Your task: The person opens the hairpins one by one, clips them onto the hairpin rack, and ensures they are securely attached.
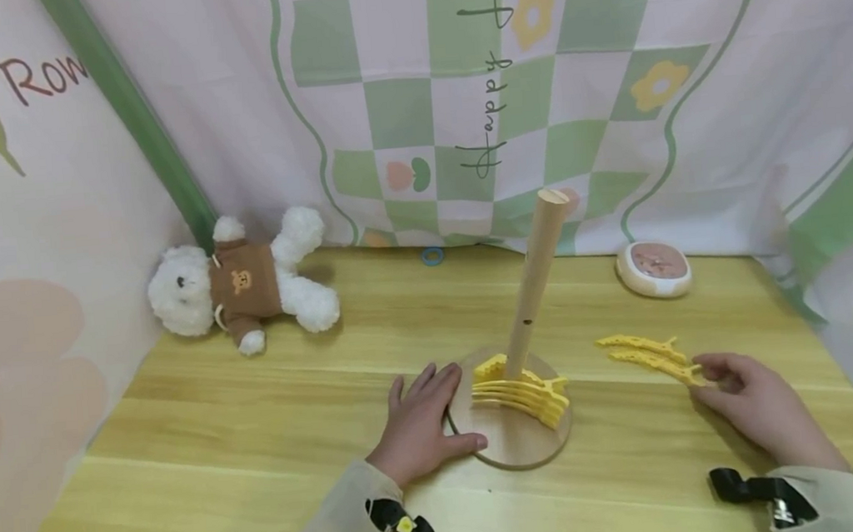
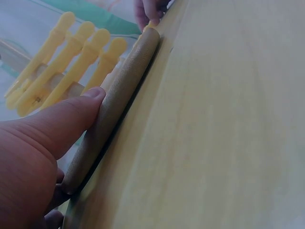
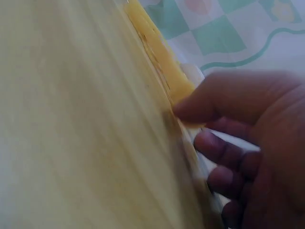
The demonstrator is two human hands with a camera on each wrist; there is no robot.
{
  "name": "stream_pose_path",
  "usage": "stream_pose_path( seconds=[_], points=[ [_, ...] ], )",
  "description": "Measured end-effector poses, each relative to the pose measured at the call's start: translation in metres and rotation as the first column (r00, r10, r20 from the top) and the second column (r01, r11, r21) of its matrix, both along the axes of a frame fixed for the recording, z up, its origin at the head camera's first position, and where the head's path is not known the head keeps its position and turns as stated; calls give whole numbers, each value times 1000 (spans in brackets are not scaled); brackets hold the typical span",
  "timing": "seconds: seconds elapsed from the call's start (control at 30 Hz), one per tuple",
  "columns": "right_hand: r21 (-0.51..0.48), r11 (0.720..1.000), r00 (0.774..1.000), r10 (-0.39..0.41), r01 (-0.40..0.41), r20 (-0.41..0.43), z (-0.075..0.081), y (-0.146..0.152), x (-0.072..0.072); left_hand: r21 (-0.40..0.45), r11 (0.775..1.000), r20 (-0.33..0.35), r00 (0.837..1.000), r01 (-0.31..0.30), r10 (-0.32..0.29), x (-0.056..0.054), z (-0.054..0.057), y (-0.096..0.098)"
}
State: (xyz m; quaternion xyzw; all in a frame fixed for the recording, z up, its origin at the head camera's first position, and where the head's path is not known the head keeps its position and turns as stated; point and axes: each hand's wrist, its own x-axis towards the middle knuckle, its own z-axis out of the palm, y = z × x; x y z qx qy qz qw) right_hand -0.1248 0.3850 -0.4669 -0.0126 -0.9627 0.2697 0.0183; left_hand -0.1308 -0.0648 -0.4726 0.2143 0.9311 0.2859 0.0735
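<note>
A round wooden base (image 1: pixel 501 452) bears an upright wooden post (image 1: pixel 536 282). Several curved yellow hair clips (image 1: pixel 519 396) lie stacked around the foot of the post; their rounded ends show in the left wrist view. My left hand (image 1: pixel 420 425) holds the base at its left side, thumb over the rim and fingers along the far edge. On the tabletop to the right, my right hand (image 1: pixel 756 403) pinches the near end of a yellow hair clip (image 1: pixel 652 361) between thumb and fingers. A second long yellow strip (image 1: pixel 635 341) lies just behind it.
A white plush dog (image 1: pixel 247 284) in a brown top lies at the back left. A small blue ring (image 1: pixel 432 255) sits by the patterned curtain (image 1: pixel 399 109). At the back right stands a rounded white device (image 1: pixel 654 269). Everything rests on a wood-grain table (image 1: pixel 261 454).
</note>
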Motion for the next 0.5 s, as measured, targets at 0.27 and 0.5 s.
stream_pose_path(
  seconds=[0.27,0.5],
  points=[
    [-125,989,996,-81,77,-26,9,-4,5,-10,1000,15,1000,0,0,0,0,0],
    [-170,981,990,-107,89,-98,18,-21,5,-8,1000,13,1000,-4,4,0,0,0]
  ],
)
